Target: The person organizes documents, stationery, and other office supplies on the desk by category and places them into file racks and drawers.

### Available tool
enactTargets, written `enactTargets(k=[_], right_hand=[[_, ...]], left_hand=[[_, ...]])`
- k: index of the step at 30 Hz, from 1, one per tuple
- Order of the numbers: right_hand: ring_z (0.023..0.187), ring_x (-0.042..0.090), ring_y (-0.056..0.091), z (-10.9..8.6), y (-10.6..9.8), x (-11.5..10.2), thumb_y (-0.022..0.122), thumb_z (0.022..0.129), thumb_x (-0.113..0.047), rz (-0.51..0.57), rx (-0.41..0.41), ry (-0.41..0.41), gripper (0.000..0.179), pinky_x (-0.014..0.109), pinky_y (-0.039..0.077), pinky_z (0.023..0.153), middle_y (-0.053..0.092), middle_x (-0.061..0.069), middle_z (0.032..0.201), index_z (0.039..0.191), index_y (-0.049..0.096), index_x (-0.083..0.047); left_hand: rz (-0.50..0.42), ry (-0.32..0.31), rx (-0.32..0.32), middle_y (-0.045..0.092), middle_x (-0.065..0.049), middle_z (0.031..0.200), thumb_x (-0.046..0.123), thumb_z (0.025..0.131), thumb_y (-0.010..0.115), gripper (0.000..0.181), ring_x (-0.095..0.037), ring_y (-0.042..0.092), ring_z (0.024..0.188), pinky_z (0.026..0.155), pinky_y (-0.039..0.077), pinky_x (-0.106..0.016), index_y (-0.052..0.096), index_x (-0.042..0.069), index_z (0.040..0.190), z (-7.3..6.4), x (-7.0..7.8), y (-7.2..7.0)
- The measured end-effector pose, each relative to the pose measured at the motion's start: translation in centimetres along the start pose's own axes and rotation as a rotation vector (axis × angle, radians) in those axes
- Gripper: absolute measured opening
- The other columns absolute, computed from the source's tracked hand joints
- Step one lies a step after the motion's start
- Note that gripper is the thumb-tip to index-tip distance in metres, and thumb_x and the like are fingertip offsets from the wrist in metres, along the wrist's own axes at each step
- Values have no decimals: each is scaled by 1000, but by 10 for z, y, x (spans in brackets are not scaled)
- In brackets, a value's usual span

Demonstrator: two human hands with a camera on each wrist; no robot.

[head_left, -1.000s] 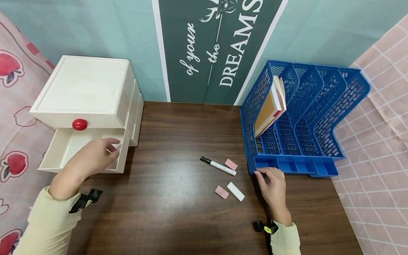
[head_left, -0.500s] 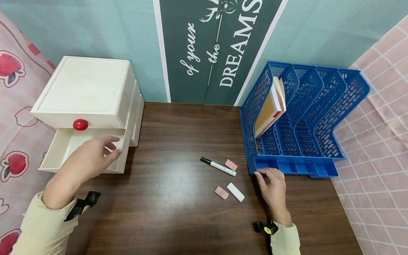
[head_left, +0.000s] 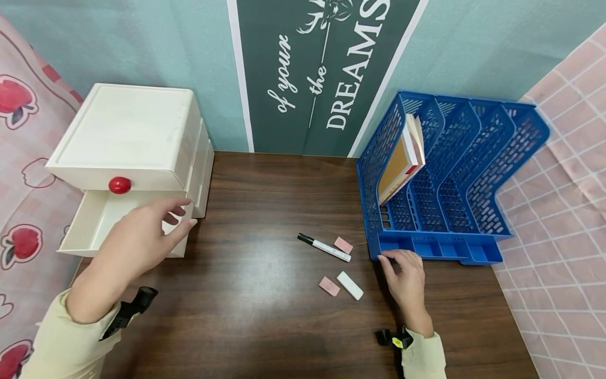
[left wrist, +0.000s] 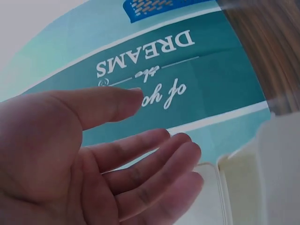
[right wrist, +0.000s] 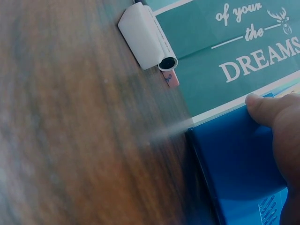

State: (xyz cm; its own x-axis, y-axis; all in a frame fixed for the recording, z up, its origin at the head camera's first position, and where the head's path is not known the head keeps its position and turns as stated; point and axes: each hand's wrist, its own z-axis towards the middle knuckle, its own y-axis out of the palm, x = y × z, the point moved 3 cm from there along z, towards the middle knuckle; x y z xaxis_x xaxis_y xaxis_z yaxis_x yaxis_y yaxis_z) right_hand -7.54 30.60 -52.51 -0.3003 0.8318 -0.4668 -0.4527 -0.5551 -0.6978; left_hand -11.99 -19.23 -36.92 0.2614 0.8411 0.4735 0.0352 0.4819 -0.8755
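My left hand (head_left: pixel 142 237) hovers over the right part of a pulled-out white drawer (head_left: pixel 106 210), fingers loosely bent and thumb apart. Nothing lies between them in the left wrist view. The drawer belongs to a white drawer cabinet (head_left: pixel 125 126) with a red knob (head_left: pixel 120 185). At the front left corner of a blue file rack (head_left: pixel 454 237), my right hand (head_left: pixel 407 279) pinches the rim with thumb and forefinger. Its thumb (right wrist: pixel 265 110) shows against the blue wall in the right wrist view; the other fingers are out of sight there.
Between the hands lie a black-capped white marker (head_left: pixel 326 248), two pink erasers (head_left: pixel 343 244) and a white eraser (head_left: pixel 350 285). A yellow-covered book (head_left: pixel 402 160) leans in the rack's left slot. Fabric and a green poster (head_left: pixel 326 79) back the table.
My left hand has risen and shifted right, out over the drawer's right wall, its thumb and fingers spreading farther apart. The right hand and the rack stay put.
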Motion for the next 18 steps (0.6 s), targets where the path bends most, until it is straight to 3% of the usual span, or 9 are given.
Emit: enactTargets(k=[3,7,12,18], right_hand=[[90,32,64,0,0,0,83,82,-2,2,1,-1,11,44,39,92,74,13,89,89,75,-3],[89,32,64,0,0,-1,83,81,-1,2,6,-2,11,44,39,92,74,13,88,88,75,-3],[89,32,64,1,0,-2,83,81,0,4,5,0,11,42,39,92,74,13,88,88,75,-2],[89,32,64,2,0,-1,83,81,0,6,-1,-1,11,43,39,92,74,14,88,88,75,-2]], left_hand=[[7,20,2,72,-15,106,22,96,71,39,-33,68,89,69,52,-53,64,6,130,0,7,1],[9,94,23,73,-15,107,21,93,74,38,-31,68,89,74,52,-53,67,5,127,2,18,3],[-16,160,36,71,-14,116,18,92,75,38,-30,66,99,86,52,-52,68,4,127,6,32,10],[-34,213,28,70,-14,120,16,92,74,35,-33,66,112,93,52,-53,69,3,124,14,46,29]])
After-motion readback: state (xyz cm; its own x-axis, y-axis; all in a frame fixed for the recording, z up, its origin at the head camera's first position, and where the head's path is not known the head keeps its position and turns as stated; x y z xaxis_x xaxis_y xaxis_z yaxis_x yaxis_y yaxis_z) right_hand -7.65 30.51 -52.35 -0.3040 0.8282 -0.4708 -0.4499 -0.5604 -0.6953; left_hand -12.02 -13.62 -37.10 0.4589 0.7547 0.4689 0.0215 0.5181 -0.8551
